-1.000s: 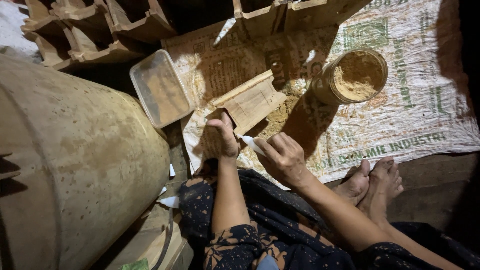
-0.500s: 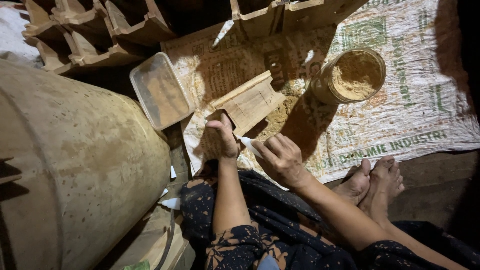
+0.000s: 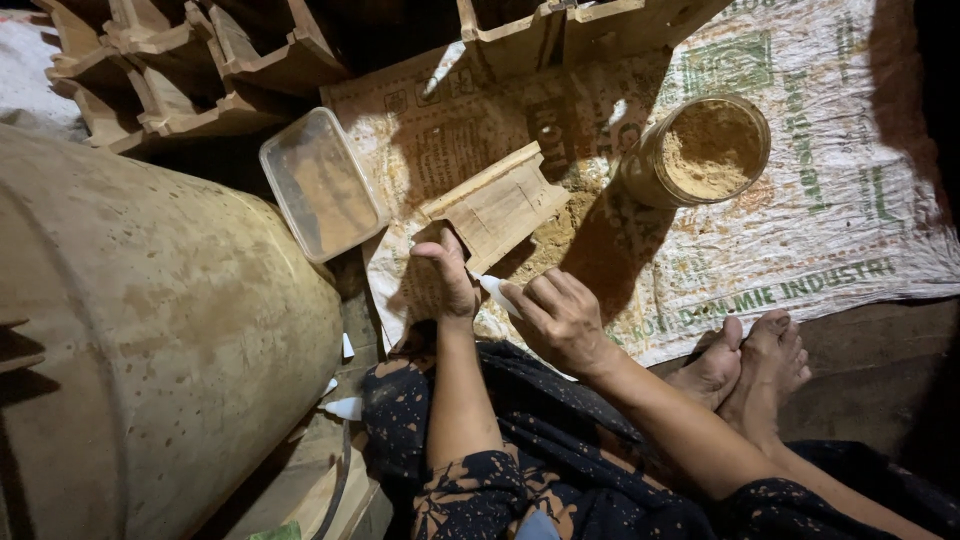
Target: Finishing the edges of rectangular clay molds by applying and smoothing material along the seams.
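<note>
My left hand [image 3: 447, 272] rests its fingers on the near corner of a small open wooden box [image 3: 495, 207] lying on a printed woven sack [image 3: 800, 220]. My right hand [image 3: 560, 318] grips a small white tube [image 3: 496, 292], its tip pointing at the box corner beside my left thumb. Loose sawdust lies on the sack just right of the box. My legs, in dark patterned cloth, and my bare feet [image 3: 745, 362] are below the hands.
A round tub of sawdust [image 3: 708, 150] stands right of the box. A clear plastic container [image 3: 320, 185] lies to its left. A big dusty drum [image 3: 150, 330] fills the left side. Several wooden boxes [image 3: 200, 60] are stacked at the top. A white cap [image 3: 345, 408] lies by the drum.
My hands have stayed at the box corner; the right hand has shifted the tube tip slightly closer to my left thumb.
</note>
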